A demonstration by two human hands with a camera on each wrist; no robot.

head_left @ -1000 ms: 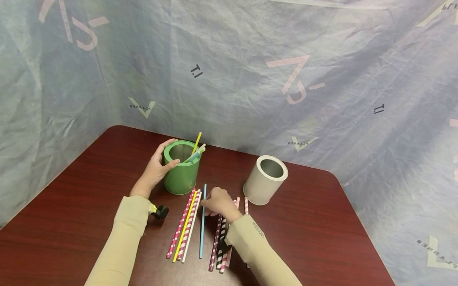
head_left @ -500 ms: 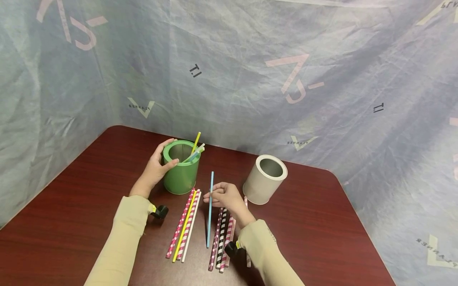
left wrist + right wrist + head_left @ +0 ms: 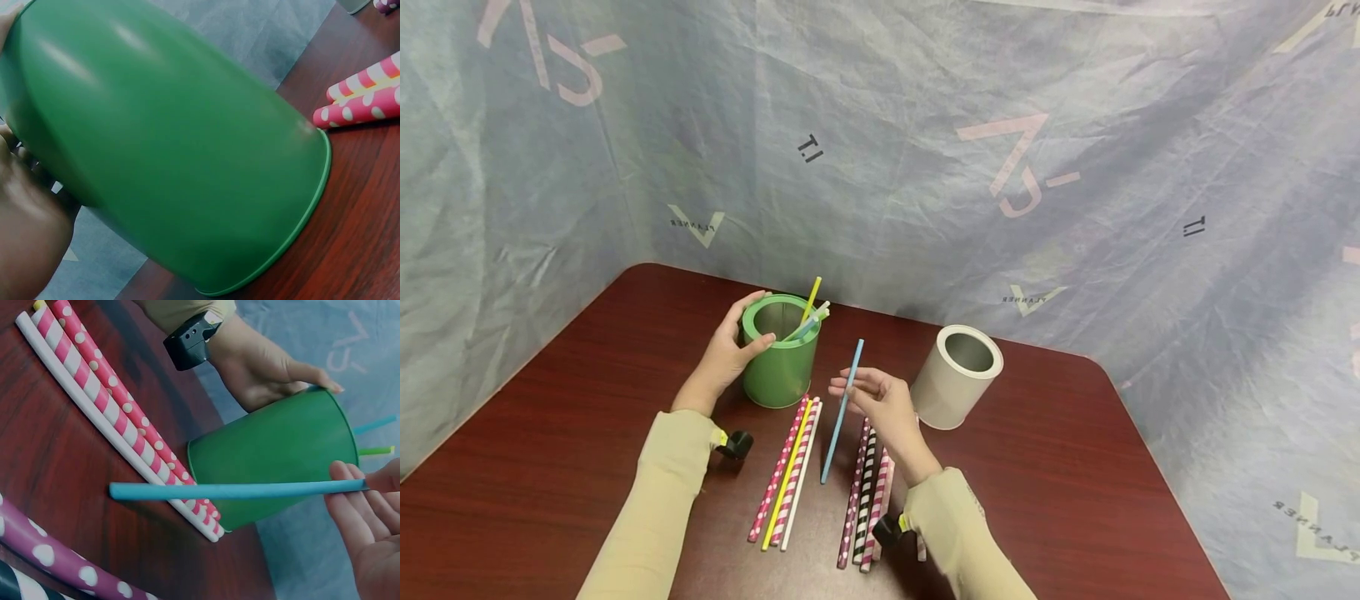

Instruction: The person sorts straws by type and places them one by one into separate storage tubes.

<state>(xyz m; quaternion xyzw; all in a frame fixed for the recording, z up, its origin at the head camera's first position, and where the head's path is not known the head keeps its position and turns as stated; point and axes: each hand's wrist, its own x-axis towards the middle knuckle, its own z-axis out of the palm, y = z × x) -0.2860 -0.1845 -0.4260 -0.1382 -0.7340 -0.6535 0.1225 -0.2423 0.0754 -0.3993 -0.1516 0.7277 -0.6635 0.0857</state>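
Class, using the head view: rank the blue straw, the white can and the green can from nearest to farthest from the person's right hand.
1. Blue straw: pinched in the right hand itself, slanting up off the table.
2. White can: just to the hand's right, tilted.
3. Green can: farther off to the hand's left, gripped by the left hand.

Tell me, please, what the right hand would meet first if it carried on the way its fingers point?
Probably the green cylindrical tin. The right hand pinches the light blue paper straw, its fingers pointing left toward the tin. Depth is unclear, so it may pass just in front.
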